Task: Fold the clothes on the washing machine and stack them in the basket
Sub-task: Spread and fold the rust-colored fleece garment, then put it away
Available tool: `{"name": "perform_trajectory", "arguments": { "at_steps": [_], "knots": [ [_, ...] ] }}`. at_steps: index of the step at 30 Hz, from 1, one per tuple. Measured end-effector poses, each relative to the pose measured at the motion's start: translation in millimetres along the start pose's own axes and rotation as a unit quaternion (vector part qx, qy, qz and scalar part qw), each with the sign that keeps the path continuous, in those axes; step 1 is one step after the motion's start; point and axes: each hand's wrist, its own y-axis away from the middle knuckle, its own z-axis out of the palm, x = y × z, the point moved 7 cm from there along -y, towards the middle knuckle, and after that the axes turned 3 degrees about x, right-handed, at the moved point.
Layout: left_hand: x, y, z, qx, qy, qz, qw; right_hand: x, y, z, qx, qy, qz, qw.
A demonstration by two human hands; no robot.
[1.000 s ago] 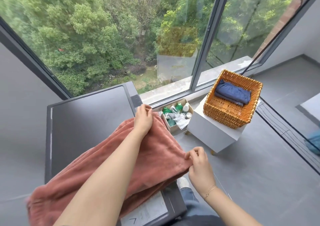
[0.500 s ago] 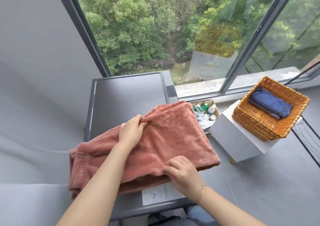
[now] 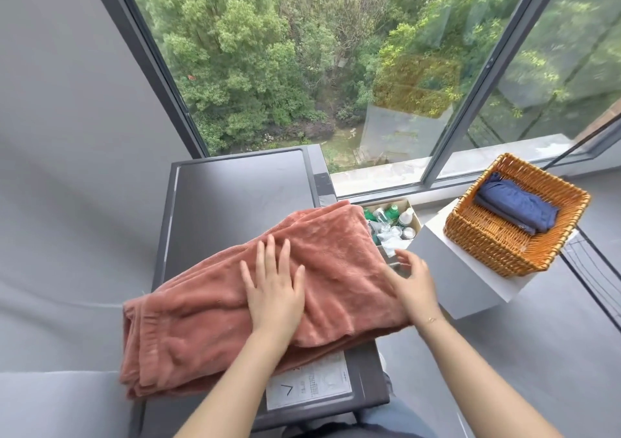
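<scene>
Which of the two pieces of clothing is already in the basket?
The dark blue one, folded inside the wicker basket. The pink one lies on the washing machine under the left hand.

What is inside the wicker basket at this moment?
One folded dark blue garment lies inside the wicker basket. Anything beneath it is covered and cannot be seen.

Head-worn camera looks steeply down, close above washing machine (image 3: 235, 195).

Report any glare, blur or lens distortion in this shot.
Head view: the window carries a faint reflection of the basket; the wide-angle lens splays the window frames; the right hand is slightly blurred; soft daylight, no hard shadows on the pink garment.
</scene>
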Motion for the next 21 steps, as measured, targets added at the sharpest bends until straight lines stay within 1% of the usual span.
{"name": "perform_trajectory", "arguments": {
  "at_steps": [1,3,4,5,7,9,10,11,12,13,14,15,16,17,18,19,20,21],
  "knots": [
    [-1,13,9,-0.02,-0.018,0.016,0.999,12,-9,6,-0.066,-0.023,0.074,0.995],
    [-11,28,25,-0.046,-0.042,0.019,0.998,23,-9,20,-0.194,-0.101,0.178,0.959],
    [-14,29,29,-0.052,-0.046,0.013,0.998,23,-7,24,-0.236,-0.13,0.197,0.943],
    [-14,28,29,-0.051,-0.048,0.009,0.997,23,-6,27,-0.265,-0.144,0.198,0.933],
    [-10,24,28,-0.045,-0.063,0.007,0.997,24,-8,34,-0.3,-0.16,0.189,0.921],
    [-9,23,30,-0.049,-0.068,0.017,0.996,15,-5,43,-0.357,-0.197,0.186,0.894],
    [-9,22,33,-0.061,-0.068,0.016,0.996,6,-3,46,-0.376,-0.226,0.197,0.877],
    [-9,21,36,-0.075,-0.066,0.011,0.995,2,-2,50,-0.378,-0.251,0.223,0.863],
    [-7,19,38,-0.091,-0.064,0.0,0.994,-2,-3,50,-0.372,-0.244,0.219,0.868],
    [-2,15,38,-0.099,-0.058,-0.009,0.993,-6,-6,49,-0.36,-0.231,0.197,0.882],
    [5,10,38,-0.117,-0.044,-0.013,0.992,-7,-12,44,-0.33,-0.233,0.174,0.898],
    [15,4,39,-0.144,-0.014,-0.015,0.989,-8,-23,33,-0.279,-0.222,0.146,0.923],
    [25,-1,40,-0.175,0.043,-0.013,0.984,-9,-30,28,-0.269,-0.218,0.152,0.926],
    [36,-7,39,-0.205,0.123,-0.01,0.971,-8,-34,24,-0.283,-0.206,0.152,0.924],
    [44,-12,32,-0.223,0.214,-0.018,0.951,-13,-39,16,-0.284,-0.236,0.152,0.917],
    [47,-15,20,-0.221,0.311,-0.037,0.924,-23,-46,5,-0.255,-0.269,0.11,0.922],
    [46,-15,9,-0.212,0.398,-0.072,0.89,-36,-49,-5,-0.248,-0.308,0.099,0.913],
    [40,-14,-3,-0.195,0.458,-0.112,0.86,-46,-46,-6,-0.266,-0.371,0.151,0.877]
  ]
}}
